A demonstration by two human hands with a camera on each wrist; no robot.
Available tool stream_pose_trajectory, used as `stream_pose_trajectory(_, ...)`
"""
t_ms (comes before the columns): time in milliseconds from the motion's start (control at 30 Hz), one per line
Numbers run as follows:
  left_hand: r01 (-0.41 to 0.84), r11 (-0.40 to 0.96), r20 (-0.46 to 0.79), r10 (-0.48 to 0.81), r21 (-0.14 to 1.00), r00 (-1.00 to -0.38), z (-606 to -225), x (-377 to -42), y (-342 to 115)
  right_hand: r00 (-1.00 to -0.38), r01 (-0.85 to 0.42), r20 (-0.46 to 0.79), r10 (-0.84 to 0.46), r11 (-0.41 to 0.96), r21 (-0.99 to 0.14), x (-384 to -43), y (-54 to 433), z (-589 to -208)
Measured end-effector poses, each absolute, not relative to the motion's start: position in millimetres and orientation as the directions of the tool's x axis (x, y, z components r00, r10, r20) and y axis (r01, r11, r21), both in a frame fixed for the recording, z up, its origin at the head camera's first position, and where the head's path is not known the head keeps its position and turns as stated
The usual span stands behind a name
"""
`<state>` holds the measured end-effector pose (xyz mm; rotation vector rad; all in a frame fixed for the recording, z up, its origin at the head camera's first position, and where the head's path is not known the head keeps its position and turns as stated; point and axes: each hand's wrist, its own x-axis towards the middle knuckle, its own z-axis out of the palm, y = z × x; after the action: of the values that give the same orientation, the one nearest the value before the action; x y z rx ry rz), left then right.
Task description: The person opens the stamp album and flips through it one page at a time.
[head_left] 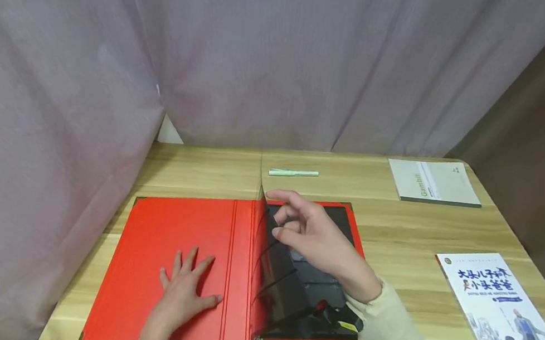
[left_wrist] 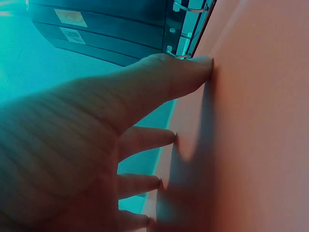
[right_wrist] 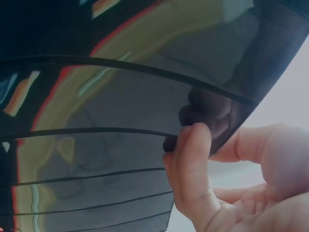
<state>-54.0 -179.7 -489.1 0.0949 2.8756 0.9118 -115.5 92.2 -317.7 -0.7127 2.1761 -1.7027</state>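
A red ring-bound stamp album [head_left: 164, 230] lies open on the wooden table, its black pocket pages on the right side. My left hand [head_left: 180, 294] rests on the bare inside of the red cover, fingers spread; its fingertips touch the surface in the left wrist view. With my right hand [head_left: 313, 233] I pinch the outer edge of one black page [head_left: 281, 275], which stands raised and bowed near the spine. In the right wrist view, the fingers [right_wrist: 190, 164] lie at that page's glossy edge. Two stamps [left_wrist: 71, 18] show in the pockets in the left wrist view.
Behind the album lies a pale green pen [head_left: 294, 173]. A light grey-green notebook [head_left: 435, 181] sits at the back right, and a white illustrated book [head_left: 505, 314] at the right edge. Grey curtains [head_left: 264, 62] hang behind the table and along its left.
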Motion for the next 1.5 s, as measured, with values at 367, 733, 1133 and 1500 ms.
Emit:
stream_pose_trajectory(367,0.026,0.830,-0.082,0.086,0.558,-0.993,-490.6,-52.0,-175.5,-0.833,-0.170,0.042,-0.552,0.183,-0.968,-112.8,80.2,-326.6)
stream_pose_trajectory(733,0.048,0.784,-0.010,0.070,0.619,-0.998,-480.0,-48.4,-177.2,-0.818,-0.144,0.045,-0.574,0.129,-0.981,-110.7,74.8,-334.9)
stream_pose_trajectory(1133,0.287,0.564,0.316,0.048,0.774,-0.948,-421.4,-27.2,-155.8,-0.807,-0.153,0.031,-0.589,0.159,-0.975,-109.9,61.8,-345.0)
stream_pose_trajectory(1500,0.472,0.394,0.449,0.156,0.789,-0.880,-384.9,-20.6,-131.7,-0.784,-0.173,0.040,-0.620,0.157,-0.972,-111.9,42.2,-347.2)
